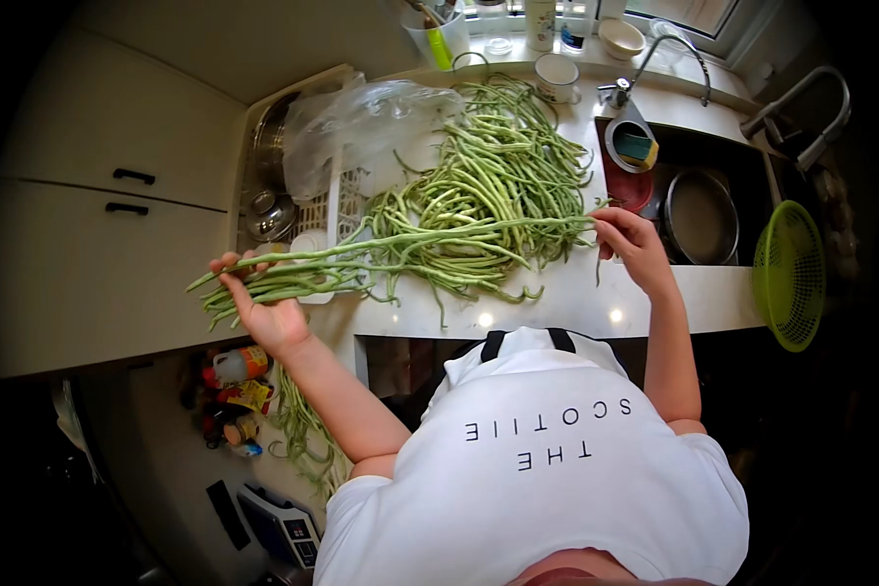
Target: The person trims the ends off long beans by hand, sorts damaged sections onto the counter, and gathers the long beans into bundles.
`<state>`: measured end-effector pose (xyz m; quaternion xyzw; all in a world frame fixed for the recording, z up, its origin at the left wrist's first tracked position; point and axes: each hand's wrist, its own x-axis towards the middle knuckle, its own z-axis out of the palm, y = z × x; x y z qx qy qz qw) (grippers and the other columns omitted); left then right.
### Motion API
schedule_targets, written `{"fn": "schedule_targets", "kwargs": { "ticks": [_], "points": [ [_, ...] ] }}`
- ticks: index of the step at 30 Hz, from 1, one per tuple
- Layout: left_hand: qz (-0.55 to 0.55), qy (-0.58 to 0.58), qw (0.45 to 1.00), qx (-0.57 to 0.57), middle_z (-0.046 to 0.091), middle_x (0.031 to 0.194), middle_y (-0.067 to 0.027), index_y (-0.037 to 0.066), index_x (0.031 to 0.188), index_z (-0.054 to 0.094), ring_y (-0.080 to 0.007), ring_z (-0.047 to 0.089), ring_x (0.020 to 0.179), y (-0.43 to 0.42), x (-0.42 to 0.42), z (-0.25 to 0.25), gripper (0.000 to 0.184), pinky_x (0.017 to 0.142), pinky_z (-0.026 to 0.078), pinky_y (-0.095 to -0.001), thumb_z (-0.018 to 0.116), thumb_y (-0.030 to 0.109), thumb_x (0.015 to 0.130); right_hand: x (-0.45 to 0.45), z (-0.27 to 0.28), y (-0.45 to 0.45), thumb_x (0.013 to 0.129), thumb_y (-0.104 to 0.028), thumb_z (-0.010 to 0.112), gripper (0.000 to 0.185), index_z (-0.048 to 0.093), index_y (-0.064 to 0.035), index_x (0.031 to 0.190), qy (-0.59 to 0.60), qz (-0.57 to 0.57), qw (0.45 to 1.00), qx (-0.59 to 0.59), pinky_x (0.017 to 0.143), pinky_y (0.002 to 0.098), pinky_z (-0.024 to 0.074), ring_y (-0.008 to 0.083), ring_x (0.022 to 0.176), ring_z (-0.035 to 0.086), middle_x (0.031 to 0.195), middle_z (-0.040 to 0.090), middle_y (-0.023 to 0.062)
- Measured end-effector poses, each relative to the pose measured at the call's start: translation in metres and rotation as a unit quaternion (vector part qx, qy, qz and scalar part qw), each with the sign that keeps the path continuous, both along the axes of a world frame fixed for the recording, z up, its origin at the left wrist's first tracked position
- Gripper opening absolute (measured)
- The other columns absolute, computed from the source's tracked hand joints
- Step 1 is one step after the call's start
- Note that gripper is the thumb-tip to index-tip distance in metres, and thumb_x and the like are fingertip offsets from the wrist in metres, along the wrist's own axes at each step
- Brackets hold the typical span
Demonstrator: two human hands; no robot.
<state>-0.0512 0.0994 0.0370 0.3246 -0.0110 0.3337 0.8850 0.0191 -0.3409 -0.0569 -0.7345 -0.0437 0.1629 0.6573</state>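
Observation:
A large heap of yardlong beans (503, 166) covers the middle of the white counter. My left hand (269, 311) is closed around one end of a bunch of yardlong beans (337, 273), held out to the left at the counter's edge. The bunch stretches to the right across the front of the heap. At the heap's right side, my right hand (633, 239) pinches the tip of a long bean that reaches over from the bunch. A short bean piece hangs below those fingers.
A clear plastic bag (361, 122) lies left of the heap. On the right, the sink (742, 161) holds a metal pot (701, 217), and a green colander (789, 278) stands beyond it. A white mug (557, 78) is behind the heap. More beans (303, 430) lie at lower left.

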Motion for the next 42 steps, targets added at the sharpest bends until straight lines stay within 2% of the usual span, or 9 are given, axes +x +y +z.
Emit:
{"fn": "schedule_targets", "kwargs": {
  "ticks": [2,6,9,13,21,28,32,35,42],
  "points": [
    [-0.087,-0.055,0.990,-0.094,0.062,0.109,-0.0040,0.012,0.109,0.059,-0.0231,0.055,0.105,0.010,0.003,-0.005,0.017,0.111,0.034,-0.0492,0.047,0.019,0.100,0.001,-0.008,-0.005,0.096,-0.009,0.056,0.024,0.062,-0.0006,0.117,-0.062,0.019,0.997,0.047,0.070,0.0221,0.0484,0.0082,0.080,0.061,0.092,0.063,0.0031],
    [-0.132,-0.095,0.976,-0.148,0.064,0.114,-0.0063,0.011,0.108,0.059,-0.0259,0.056,0.117,0.009,0.005,-0.010,0.018,0.115,0.030,-0.0519,0.043,0.014,0.101,-0.003,-0.023,-0.010,0.096,-0.009,0.055,0.024,0.061,0.0017,0.117,-0.001,-0.010,0.999,0.033,0.072,0.0231,0.0499,0.0103,0.077,0.062,0.090,0.065,0.0043],
    [-0.136,-0.090,0.980,-0.114,0.054,0.087,-0.0037,0.011,0.112,0.057,-0.0189,0.055,0.089,-0.007,0.008,-0.006,0.017,0.114,0.033,-0.0479,0.048,0.013,0.099,-0.003,-0.037,-0.013,0.096,-0.015,0.058,0.018,0.066,0.0016,0.100,0.002,-0.043,0.998,-0.037,0.057,0.0222,0.0454,0.0073,0.062,0.056,0.071,0.061,0.0011],
    [-0.097,-0.036,0.995,0.003,0.040,0.080,0.0005,0.010,0.125,0.050,-0.0107,0.042,0.075,-0.024,0.012,-0.003,0.029,0.084,0.044,-0.0315,0.052,0.022,0.099,-0.001,-0.066,-0.020,0.094,-0.019,0.060,0.020,0.067,-0.0006,0.089,0.017,-0.060,0.993,-0.096,0.049,0.0218,0.0385,0.0053,0.053,0.049,0.062,0.054,-0.0022],
    [-0.008,0.063,0.992,0.110,0.038,0.080,0.0026,0.011,0.128,0.047,-0.0085,0.038,0.070,-0.048,0.015,0.007,0.036,0.072,0.041,-0.0271,0.050,0.031,0.100,-0.007,-0.101,-0.035,0.096,-0.012,0.056,0.024,0.063,0.0037,0.114,0.089,-0.033,0.995,0.032,0.071,0.0249,0.0521,0.0110,0.073,0.062,0.087,0.064,0.0050],
    [-0.032,0.067,0.994,0.084,0.029,0.069,0.0052,0.013,0.130,0.047,-0.0040,0.026,0.055,-0.045,0.014,0.004,0.037,0.050,0.025,-0.0194,0.048,0.035,0.100,-0.009,-0.108,-0.035,0.093,-0.015,0.062,0.019,0.067,0.0031,0.094,0.099,-0.016,0.994,-0.044,0.054,0.0248,0.0509,0.0115,0.059,0.060,0.070,0.063,0.0047],
    [-0.050,0.044,0.996,0.057,0.039,0.080,0.0023,0.000,0.134,0.045,-0.0045,0.031,0.060,-0.036,0.008,0.003,0.039,0.053,0.028,-0.0199,0.048,0.022,0.101,-0.018,-0.102,-0.030,0.094,-0.016,0.060,0.021,0.065,0.0045,0.090,0.094,0.029,0.990,-0.103,0.059,0.0261,0.0502,0.0117,0.063,0.062,0.072,0.064,0.0056],
    [-0.067,0.018,0.998,-0.002,0.041,0.085,-0.0010,-0.001,0.115,0.052,-0.0080,0.035,0.064,-0.025,0.002,0.005,0.024,0.056,0.032,-0.0206,0.048,0.019,0.101,-0.020,-0.088,-0.021,0.095,-0.015,0.056,0.023,0.064,0.0062,0.092,0.090,0.096,0.983,-0.129,0.062,0.0268,0.0512,0.0124,0.067,0.063,0.075,0.065,0.0068],
    [-0.087,0.043,0.992,0.076,0.033,0.072,0.0021,0.008,0.113,0.051,-0.0067,0.033,0.060,-0.036,0.001,0.010,0.023,0.054,0.031,-0.0207,0.047,0.028,0.102,0.032,-0.111,-0.010,0.092,-0.015,0.060,0.019,0.066,0.0035,0.096,-0.061,-0.145,0.981,-0.111,0.065,0.0267,0.0502,0.0133,0.069,0.063,0.076,0.066,0.0076]
  ]
}}
